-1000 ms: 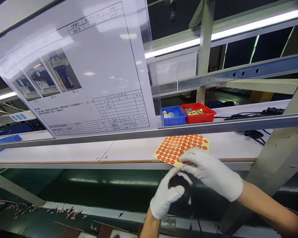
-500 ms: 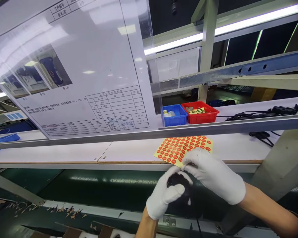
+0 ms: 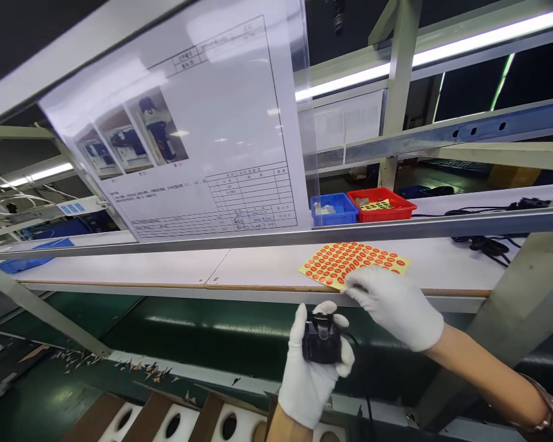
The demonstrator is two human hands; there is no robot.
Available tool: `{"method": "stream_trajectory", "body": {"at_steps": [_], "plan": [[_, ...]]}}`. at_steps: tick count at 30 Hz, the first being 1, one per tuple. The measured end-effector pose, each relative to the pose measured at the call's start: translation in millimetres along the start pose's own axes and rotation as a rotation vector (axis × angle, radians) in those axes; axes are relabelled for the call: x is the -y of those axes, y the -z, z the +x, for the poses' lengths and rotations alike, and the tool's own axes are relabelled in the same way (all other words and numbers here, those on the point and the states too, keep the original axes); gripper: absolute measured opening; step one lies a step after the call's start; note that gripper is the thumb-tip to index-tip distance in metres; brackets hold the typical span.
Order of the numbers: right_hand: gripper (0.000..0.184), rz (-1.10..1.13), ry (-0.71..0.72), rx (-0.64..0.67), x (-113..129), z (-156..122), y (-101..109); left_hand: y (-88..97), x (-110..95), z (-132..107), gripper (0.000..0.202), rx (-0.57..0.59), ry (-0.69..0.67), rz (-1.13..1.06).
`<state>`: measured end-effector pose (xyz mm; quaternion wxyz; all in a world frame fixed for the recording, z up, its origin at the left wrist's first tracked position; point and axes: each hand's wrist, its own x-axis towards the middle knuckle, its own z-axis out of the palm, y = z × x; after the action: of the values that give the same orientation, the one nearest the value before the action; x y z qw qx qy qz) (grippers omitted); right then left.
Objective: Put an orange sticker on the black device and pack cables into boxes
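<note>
My left hand (image 3: 311,374), in a white glove, has its fingers wrapped round a small black device (image 3: 321,339) with a cable, held below the shelf edge. What kind of device it is, I cannot make out. My gloved right hand (image 3: 391,304) is closed in a pinch at the near corner of a yellow sheet of round red stickers (image 3: 341,261). That sheet lies on the white shelf, its corner reaching over the front edge. The right fingertips partly hide the corner, so whether a loose sticker is between them does not show.
A metal rail (image 3: 239,238) crosses above the shelf (image 3: 253,270), with a document in a clear sleeve (image 3: 239,147) over it. Behind stand a blue bin (image 3: 334,210) and a red bin (image 3: 381,205). Black cables (image 3: 486,245) lie right. Open cartons (image 3: 203,417) with white foam stand below.
The black device has turned in my left hand, and its face now shows more clearly. That hand has dropped away from my right hand, which stays at the sheet's corner. The camera view has shifted.
</note>
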<state>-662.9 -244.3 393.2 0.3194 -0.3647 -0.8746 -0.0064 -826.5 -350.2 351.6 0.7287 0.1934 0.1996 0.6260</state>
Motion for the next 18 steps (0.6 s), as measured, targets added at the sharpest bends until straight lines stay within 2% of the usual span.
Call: {"method": "stream_trajectory", "body": {"at_steps": [4,6,9,11,13,15,18], "plan": [[0.018,0.133,-0.260,0.141,-2.7,19.1,2.7,-0.4,-1.0,-27.9,0.047,0.086,0.057,-0.244],[0.021,0.087,-0.285,0.167,-3.8,26.2,0.7,0.6,2.4,-39.3,0.047,0.128,0.079,-0.318],[0.024,0.000,-0.237,0.160,-3.3,32.2,-2.1,1.8,8.3,-54.9,0.048,0.155,0.103,-0.392],[0.025,0.014,-0.287,0.177,-2.5,35.4,-0.7,2.0,10.5,-65.0,0.051,0.153,0.090,-0.410],[0.024,0.155,-0.404,0.140,-1.7,37.5,4.2,1.7,10.9,-75.0,0.055,0.148,0.079,-0.418],[0.022,0.328,-0.492,0.047,1.4,34.3,12.1,0.5,10.0,-84.3,0.058,0.160,0.065,-0.410],[0.026,0.531,-0.509,-0.036,16.7,11.8,27.3,-3.2,8.5,-95.9,0.061,0.185,-0.046,-0.302]]}}
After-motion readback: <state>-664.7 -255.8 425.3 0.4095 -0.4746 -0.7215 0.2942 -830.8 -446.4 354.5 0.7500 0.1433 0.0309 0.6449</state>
